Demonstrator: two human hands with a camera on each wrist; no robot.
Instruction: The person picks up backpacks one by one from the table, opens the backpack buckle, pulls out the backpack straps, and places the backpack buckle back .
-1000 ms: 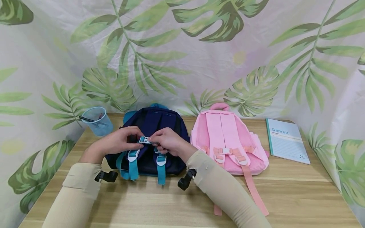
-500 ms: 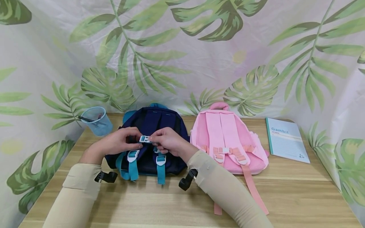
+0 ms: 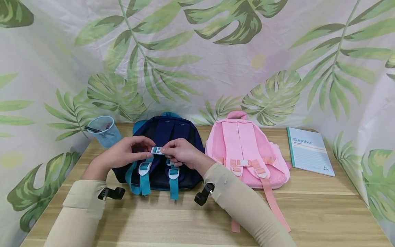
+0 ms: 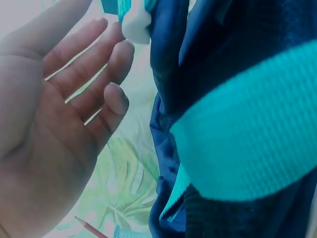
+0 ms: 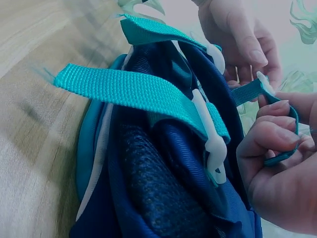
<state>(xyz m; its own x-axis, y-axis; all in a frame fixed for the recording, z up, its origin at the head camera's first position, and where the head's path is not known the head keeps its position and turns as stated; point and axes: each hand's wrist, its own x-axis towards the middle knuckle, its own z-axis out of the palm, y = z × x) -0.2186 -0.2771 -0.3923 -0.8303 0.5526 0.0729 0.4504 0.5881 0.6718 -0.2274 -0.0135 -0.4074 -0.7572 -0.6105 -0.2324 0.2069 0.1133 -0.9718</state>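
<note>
A navy backpack (image 3: 182, 129) with teal straps lies straps-up on the table. Over it, my right hand (image 3: 186, 154) pinches a white buckle (image 3: 156, 150) on a teal cross strap. In the right wrist view a loose teal strap end (image 5: 293, 126) loops over that hand's curled fingers. My left hand (image 3: 124, 152) is beside the buckle's left end, thumb and forefinger spread apart. The left wrist view shows its fingers (image 4: 116, 62) loosely bent, gripping nothing. Two white strap adjusters (image 3: 144, 167) with hanging teal ends sit below the hands.
A pink backpack (image 3: 237, 137) lies right of the navy one, its long strap (image 3: 274, 206) trailing toward the front. A blue notebook (image 3: 310, 151) is at the far right. At the left back stands a blue mesh pen cup (image 3: 108, 135). A leafy curtain (image 3: 172, 82) hangs behind.
My left thumb and fingers have parted from around the buckle's left end, and that hand has shifted slightly left. The right hand keeps pinching the buckle in nearly the same place.
</note>
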